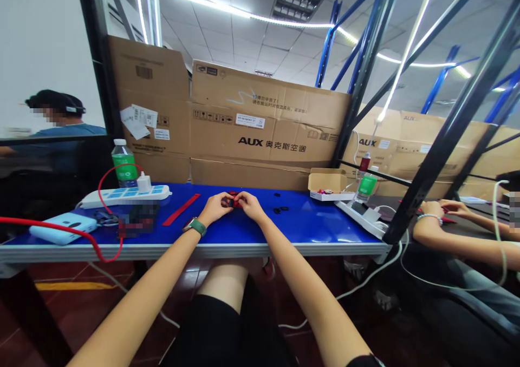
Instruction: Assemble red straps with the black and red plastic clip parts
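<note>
Both my hands meet over the middle of the blue table [309,223]. My left hand [214,207], with a green watch on its wrist, and my right hand [248,204] are both closed in a pinch on a small red and black piece [233,199] held between the fingertips. A flat red strap [181,209] lies on the table to the left of my left hand. Several small black parts [280,210] lie to the right of my right hand.
A white power strip [124,195], a green bottle [124,164], a light blue power bank [63,227] and a red cable [87,237] sit at the left. A small cardboard box [328,185] stands at the right. Cardboard cartons [264,123] wall the back. Another person's arms [450,221] work at the right.
</note>
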Demonstrator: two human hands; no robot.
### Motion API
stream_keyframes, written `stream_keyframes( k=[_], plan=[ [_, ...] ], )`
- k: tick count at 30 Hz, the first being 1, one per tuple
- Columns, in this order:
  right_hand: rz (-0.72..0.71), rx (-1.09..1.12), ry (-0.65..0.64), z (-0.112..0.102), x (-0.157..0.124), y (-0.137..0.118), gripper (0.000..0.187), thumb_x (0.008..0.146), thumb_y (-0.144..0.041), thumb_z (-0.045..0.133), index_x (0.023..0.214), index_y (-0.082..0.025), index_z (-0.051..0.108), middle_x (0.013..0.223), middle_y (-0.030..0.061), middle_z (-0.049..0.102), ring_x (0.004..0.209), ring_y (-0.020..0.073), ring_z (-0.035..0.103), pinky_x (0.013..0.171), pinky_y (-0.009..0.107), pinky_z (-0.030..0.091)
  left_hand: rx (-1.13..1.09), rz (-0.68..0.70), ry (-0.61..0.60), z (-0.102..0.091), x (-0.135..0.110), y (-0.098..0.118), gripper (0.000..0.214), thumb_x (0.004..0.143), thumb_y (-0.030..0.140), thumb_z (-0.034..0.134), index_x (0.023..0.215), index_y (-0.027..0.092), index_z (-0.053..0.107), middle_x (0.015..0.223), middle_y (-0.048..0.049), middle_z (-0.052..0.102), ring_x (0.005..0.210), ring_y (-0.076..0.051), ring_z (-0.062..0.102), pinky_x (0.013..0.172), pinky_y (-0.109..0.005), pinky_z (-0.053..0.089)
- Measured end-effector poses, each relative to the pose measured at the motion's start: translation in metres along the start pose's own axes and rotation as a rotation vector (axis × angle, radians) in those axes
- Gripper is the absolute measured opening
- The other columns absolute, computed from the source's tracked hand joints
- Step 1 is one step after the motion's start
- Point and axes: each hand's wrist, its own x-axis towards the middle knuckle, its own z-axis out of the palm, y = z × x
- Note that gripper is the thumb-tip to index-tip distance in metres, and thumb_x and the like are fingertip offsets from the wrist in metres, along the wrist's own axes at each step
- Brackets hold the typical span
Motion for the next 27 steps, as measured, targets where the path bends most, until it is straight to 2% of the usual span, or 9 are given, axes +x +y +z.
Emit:
stream_keyframes(
  k=[4, 7, 12, 17, 20, 24, 27],
  plan=[
    [-0.043, -0.009, -0.002, 0.003, -0.002, 0.002, 0.02, 0.08, -0.015, 0.048, 0.097, -0.024, 0.051, 0.087, -0.0019, 0.063, 0.073, 0.015, 0.058, 0.075, 0.027, 0.047, -0.025, 0.025, -0.03, 0.002, 0.001, -0.001, 0.039, 0.065, 0.025, 0.072, 0.103, 0.016, 0.07, 0.082, -0.0043, 0.074, 0.072, -0.019, 0.069, 0.07, -0.03, 0.055],
    [-0.018, -0.036, 0.013, 0.005, -0.003, 0.002, 0.022, 0.077, -0.016, 0.05, 0.097, -0.025, 0.046, 0.081, -0.0044, 0.059, 0.066, 0.0137, 0.055, 0.069, 0.025, 0.046, -0.035, 0.041, -0.052, 0.004, 0.0, 0.0, 0.038, 0.066, 0.024, 0.07, 0.103, 0.015, 0.071, 0.083, -0.0058, 0.074, 0.073, -0.019, 0.069, 0.072, -0.031, 0.056],
    [0.012, -0.092, -0.017, 0.006, -0.005, -0.002, 0.022, 0.075, -0.017, 0.049, 0.094, -0.026, 0.044, 0.077, -0.0054, 0.059, 0.067, 0.0139, 0.057, 0.067, 0.024, 0.046, -0.02, 0.047, -0.069, 0.003, -0.002, 0.005, 0.038, 0.066, 0.02, 0.066, 0.103, 0.015, 0.072, 0.085, -0.0062, 0.075, 0.074, -0.02, 0.069, 0.073, -0.031, 0.056],
    [0.037, -0.054, -0.037, 0.008, -0.006, 0.0, 0.025, 0.076, -0.019, 0.054, 0.097, -0.026, 0.044, 0.077, -0.0055, 0.063, 0.068, 0.0149, 0.062, 0.068, 0.025, 0.047, 0.027, 0.084, -0.071, 0.002, -0.003, 0.01, 0.037, 0.066, 0.02, 0.067, 0.102, 0.015, 0.075, 0.092, -0.0077, 0.075, 0.074, -0.02, 0.069, 0.075, -0.032, 0.056],
    [0.11, -0.015, 0.034, 0.006, -0.004, 0.004, 0.028, 0.075, -0.023, 0.062, 0.097, -0.027, 0.043, 0.073, -0.0061, 0.067, 0.068, 0.0163, 0.065, 0.069, 0.026, 0.049, 0.011, 0.093, -0.089, 0.001, -0.002, 0.012, 0.039, 0.07, 0.025, 0.067, 0.107, 0.015, 0.076, 0.1, -0.0093, 0.075, 0.079, -0.02, 0.069, 0.079, -0.034, 0.057],
    [0.182, 0.042, 0.158, 0.002, -0.002, 0.007, 0.032, 0.074, -0.035, 0.07, 0.093, -0.027, 0.045, 0.069, -0.0056, 0.071, 0.065, 0.0183, 0.067, 0.067, 0.028, 0.051, -0.083, 0.079, -0.082, -0.001, 0.001, 0.012, 0.039, 0.079, 0.032, 0.063, 0.113, 0.017, 0.076, 0.113, -0.0115, 0.074, 0.096, -0.024, 0.071, 0.091, -0.038, 0.055],
    [0.232, 0.124, 0.174, -0.001, -0.001, 0.007, 0.037, 0.072, -0.042, 0.074, 0.093, -0.027, 0.047, 0.067, -0.0054, 0.071, 0.06, 0.0189, 0.067, 0.06, 0.028, 0.052, -0.186, 0.028, -0.107, -0.001, 0.003, 0.01, 0.04, 0.081, 0.04, 0.066, 0.111, 0.015, 0.077, 0.111, -0.0132, 0.075, 0.097, -0.026, 0.071, 0.092, -0.041, 0.054]
  ],
)
